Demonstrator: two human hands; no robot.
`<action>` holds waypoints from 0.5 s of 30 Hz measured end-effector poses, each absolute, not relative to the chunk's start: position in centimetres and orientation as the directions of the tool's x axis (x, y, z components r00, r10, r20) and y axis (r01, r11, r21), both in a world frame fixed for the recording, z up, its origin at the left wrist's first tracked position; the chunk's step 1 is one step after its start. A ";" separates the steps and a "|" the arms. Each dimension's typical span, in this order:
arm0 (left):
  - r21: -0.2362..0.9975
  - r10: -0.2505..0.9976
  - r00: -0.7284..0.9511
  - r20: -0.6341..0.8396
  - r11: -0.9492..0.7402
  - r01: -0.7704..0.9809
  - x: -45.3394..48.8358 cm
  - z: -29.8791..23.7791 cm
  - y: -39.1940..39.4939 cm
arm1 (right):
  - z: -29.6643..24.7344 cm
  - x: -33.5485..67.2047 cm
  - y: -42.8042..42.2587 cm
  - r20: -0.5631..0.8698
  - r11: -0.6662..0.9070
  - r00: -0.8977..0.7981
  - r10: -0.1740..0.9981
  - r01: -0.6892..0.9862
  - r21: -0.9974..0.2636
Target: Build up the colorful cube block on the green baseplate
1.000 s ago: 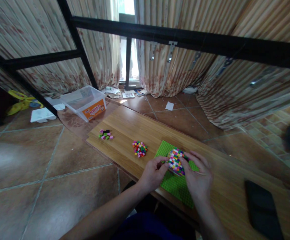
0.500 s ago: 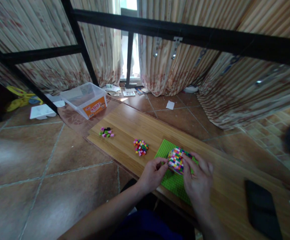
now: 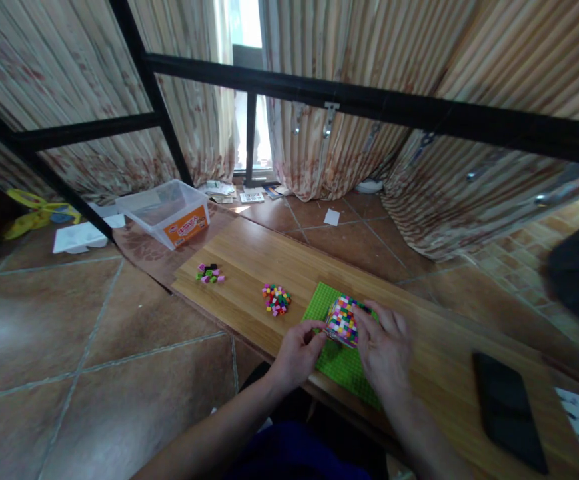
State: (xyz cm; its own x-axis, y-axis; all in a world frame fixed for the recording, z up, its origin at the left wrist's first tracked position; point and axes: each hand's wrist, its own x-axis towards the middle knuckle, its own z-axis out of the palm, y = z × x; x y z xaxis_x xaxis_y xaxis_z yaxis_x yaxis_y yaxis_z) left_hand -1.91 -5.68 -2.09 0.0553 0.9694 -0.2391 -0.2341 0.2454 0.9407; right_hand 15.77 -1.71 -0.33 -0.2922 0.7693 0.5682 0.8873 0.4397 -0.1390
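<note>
A multicoloured block built of small toy bricks [image 3: 343, 318] rests on a green studded baseplate [image 3: 346, 370] on the wooden table. My right hand [image 3: 386, 343] grips the block's right side, with fingers over the top and the thumb at the near side. At the block's left edge, the thumb and forefinger of my left hand [image 3: 299, 350] are pinched together, touching it. Whether a loose brick sits between those fingertips is too small to see. A mixed pile of loose bricks [image 3: 276, 300] lies left of the baseplate.
Further left on the table is a smaller heap of pink, green and black bricks [image 3: 210, 273]. A clear plastic bin [image 3: 169, 210] with an orange label stands beyond the table's left end. A black phone-like slab [image 3: 509, 410] lies at right. A black metal frame [image 3: 289, 83] crosses above.
The view has shifted slightly, so the whole table appears a little left and the background lower. Both hands keep nearly the same hold at the brick block.
</note>
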 end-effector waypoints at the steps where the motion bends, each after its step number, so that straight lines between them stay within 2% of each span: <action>1: 0.929 0.966 0.048 -0.255 0.258 -0.264 -2.0 -1.9 -5.9 | -0.3 15.8 -1.9 0.589 0.445 -0.288 0.755 0.885 -0.137; 4: 0.855 0.929 0.033 -0.368 0.352 -0.382 -2.2 -1.4 -7.0 | 0.0 15.4 -3.2 0.684 0.454 -0.215 0.697 0.871 -0.189; 6: 0.747 0.878 0.063 -0.475 0.440 -0.499 -2.1 -1.0 -7.9 | 0.2 14.8 -4.9 0.716 0.476 -0.160 0.679 0.839 -0.263; 9: 0.525 0.794 0.200 -0.575 0.544 -0.655 -1.8 -0.1 -9.2 | 0.0 13.5 -8.1 0.673 0.546 -0.195 0.713 0.757 -0.359; 11: 0.423 0.760 0.268 -0.593 0.577 -0.699 -1.5 0.5 -9.8 | -0.4 12.8 -10.1 0.631 0.579 -0.253 0.733 0.720 -0.383; 15: 0.379 0.735 0.330 -0.593 0.616 -0.690 -0.8 1.7 -10.2 | -1.5 12.4 -12.3 0.588 0.566 -0.274 0.761 0.722 -0.397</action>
